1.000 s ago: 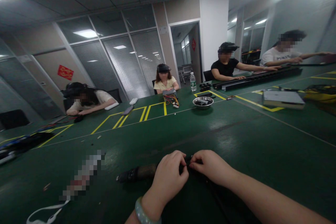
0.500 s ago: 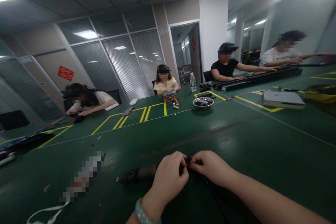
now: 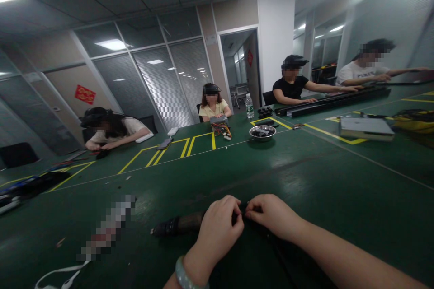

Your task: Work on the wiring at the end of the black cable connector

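A dark, corded electric screwdriver (image 3: 190, 222) lies on the green table, its thin metal tip pointing left. Over its rear end bends my left hand (image 3: 220, 226), thumb and fingers closed in a pinch that hides the back of the tool. My right hand (image 3: 271, 214) is also pinched, its fingertips almost meeting those of the left. Something small and dark shows between the fingertips, too dim to name. Below my right hand a black cord (image 3: 283, 259) runs down toward the bottom edge.
A blurred-out strip-shaped object (image 3: 108, 230) with a white cable (image 3: 64, 271) lies at left. Farther off stand a metal bowl (image 3: 262, 132) of dark parts, a water bottle (image 3: 249, 106), wired parts (image 3: 222, 126) and a pale flat box (image 3: 366, 128). Several people work around the table.
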A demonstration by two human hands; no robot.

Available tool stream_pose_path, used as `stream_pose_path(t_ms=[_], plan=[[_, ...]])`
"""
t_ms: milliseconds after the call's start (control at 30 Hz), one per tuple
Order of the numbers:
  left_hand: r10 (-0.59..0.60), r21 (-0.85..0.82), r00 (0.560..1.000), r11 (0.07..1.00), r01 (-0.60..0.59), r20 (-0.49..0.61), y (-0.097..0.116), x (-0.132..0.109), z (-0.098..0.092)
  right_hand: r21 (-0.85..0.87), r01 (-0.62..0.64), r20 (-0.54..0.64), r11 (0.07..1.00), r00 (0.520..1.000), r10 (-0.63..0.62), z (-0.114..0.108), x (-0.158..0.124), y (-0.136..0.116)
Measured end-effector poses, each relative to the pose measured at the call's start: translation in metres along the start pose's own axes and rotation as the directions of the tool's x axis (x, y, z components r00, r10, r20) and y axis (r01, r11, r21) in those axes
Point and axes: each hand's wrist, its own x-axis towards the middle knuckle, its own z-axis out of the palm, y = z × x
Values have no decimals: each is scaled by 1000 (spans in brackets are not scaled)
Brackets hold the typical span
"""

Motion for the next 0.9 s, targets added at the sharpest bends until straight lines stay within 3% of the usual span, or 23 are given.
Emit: stream_pose_path(t_ms=[900], plan=[[1, 9, 1000, 1000, -1, -10, -2, 0, 3, -25, 21, 18, 999, 1000, -20, -2, -1, -5]])
